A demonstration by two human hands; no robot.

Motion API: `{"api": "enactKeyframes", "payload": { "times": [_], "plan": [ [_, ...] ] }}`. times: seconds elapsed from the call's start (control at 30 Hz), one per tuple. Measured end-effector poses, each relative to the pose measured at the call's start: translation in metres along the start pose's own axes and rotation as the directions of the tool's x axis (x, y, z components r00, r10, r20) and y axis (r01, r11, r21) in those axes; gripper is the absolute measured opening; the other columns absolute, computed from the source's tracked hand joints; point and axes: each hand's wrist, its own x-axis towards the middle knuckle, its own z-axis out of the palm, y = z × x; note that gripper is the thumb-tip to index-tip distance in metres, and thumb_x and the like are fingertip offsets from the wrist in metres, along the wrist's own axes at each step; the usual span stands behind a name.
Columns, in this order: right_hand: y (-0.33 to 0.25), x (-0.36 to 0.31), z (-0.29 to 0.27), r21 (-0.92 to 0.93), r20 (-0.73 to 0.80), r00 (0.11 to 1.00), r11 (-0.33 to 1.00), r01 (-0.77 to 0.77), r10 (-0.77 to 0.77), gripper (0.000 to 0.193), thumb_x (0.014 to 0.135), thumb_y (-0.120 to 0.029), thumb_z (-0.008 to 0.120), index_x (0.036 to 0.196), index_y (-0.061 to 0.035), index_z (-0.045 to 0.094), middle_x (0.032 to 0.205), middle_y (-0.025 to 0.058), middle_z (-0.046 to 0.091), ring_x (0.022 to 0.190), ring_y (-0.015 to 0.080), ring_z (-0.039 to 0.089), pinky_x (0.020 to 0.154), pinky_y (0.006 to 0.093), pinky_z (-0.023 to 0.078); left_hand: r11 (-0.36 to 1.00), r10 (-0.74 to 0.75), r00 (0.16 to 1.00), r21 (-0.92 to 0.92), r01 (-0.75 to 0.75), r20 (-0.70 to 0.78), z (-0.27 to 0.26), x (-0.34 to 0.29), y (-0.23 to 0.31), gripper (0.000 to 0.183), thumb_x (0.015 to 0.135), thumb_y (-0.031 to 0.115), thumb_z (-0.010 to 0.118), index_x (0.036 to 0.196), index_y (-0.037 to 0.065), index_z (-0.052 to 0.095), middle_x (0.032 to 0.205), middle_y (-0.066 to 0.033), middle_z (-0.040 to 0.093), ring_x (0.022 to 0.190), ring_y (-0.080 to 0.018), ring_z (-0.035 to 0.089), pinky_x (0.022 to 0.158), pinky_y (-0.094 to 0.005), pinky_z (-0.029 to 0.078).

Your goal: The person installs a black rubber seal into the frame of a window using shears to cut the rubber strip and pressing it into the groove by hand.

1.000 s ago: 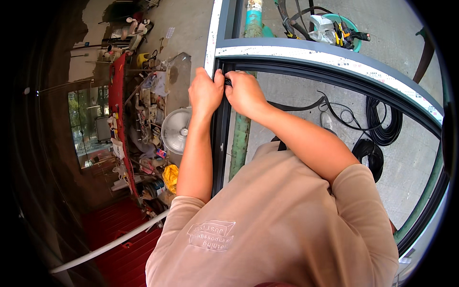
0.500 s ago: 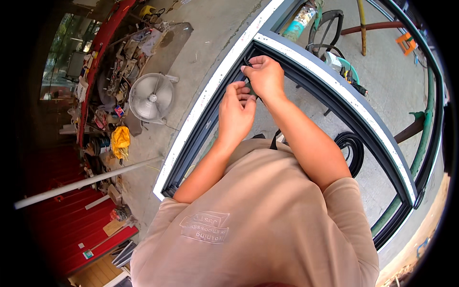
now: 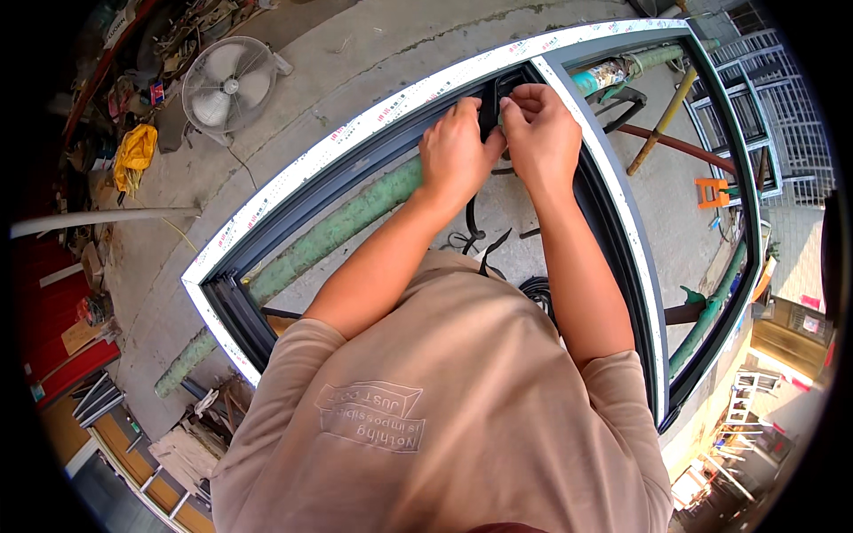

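Observation:
A large dark grey window frame with white film along its outer faces lies in front of me. Both hands meet at its far inner corner, beside the dividing bar. My left hand is closed, thumb and fingers pinching a black rubber sealing strip. Close beside it, my right hand has its fingers curled and its thumb pressed on the same strip near the corner. Part of the strip hangs below the hands inside the opening. The fingers hide exactly how it sits against the groove.
Green pipes run beneath the frame. A coil of black strip lies below, partly behind my right forearm. A standing fan and a yellow bag are at the left. An orange stool stands at the right.
The view has turned, so the frame lies more level. My hands stay at the same corner but are now side by side, with the right no longer above the left.

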Motion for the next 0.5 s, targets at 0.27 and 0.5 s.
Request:
{"api": "enactKeyframes", "payload": {
  "times": [0.27, 0.5],
  "plan": [
    [0.04, 0.05, -0.023, -0.661, 0.044, 0.854, 0.626, 0.413, -0.518, 0.068, 0.086, -0.03, 0.091, 0.145, -0.0043, 0.067, 0.132, 0.0214, 0.073, 0.118, 0.0437, 0.071, 0.105, 0.0506, 0.058, 0.995, 0.008, 1.0, -0.097, -0.009, -0.015, 0.002, 0.0, 0.002, 0.046, 0.09, 0.029, 0.082, 0.124, -0.001, 0.075, 0.106, -0.0209, 0.082, 0.098, -0.0434, 0.079, 0.089, -0.0543, 0.062],
    [0.024, 0.057, -0.002, -0.717, 0.037, 0.895, 0.612, 0.334, -0.445, 0.067, 0.083, -0.034, 0.091, 0.137, -0.0027, 0.064, 0.119, 0.0231, 0.07, 0.113, 0.0438, 0.072, 0.096, 0.0525, 0.062, 0.995, 0.001, 1.0, -0.096, -0.001, -0.003, 0.001, 0.0, 0.0, 0.044, 0.09, 0.028, 0.081, 0.124, 0.0, 0.075, 0.112, -0.022, 0.083, 0.102, -0.043, 0.08, 0.092, -0.0546, 0.063]
  ]
}}
